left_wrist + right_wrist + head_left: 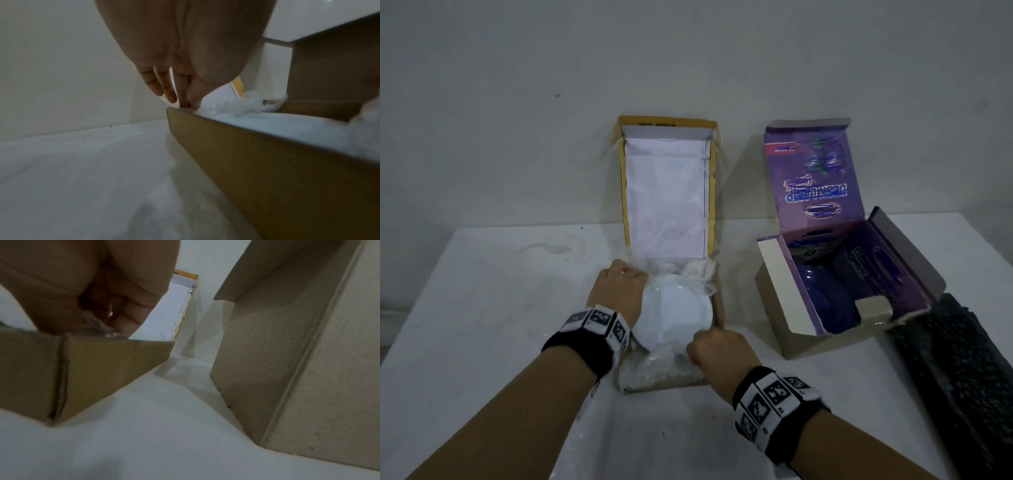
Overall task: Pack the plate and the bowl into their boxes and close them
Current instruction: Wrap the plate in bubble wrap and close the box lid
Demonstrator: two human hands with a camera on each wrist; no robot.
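Note:
A white plate (678,315) lies in the open brown box (719,308) on clear bubble wrap (654,370). The box's yellow-edged lid (666,198) stands upright at the back. My left hand (633,272) is at the box's far left corner, where thumb and forefinger pinch the bubble wrap (236,105) at the rim. My right hand (698,346) is at the near right corner with its fingers (131,318) curled on a fold of the wrap (96,327). To the right, a blue bowl (825,301) sits in the open purple box (774,301).
Both boxes stand on a white table (482,308) against a pale wall. A dark sheet of bubble wrap (955,377) lies at the table's right edge beside the purple box. A narrow gap of table (185,378) separates the two boxes.

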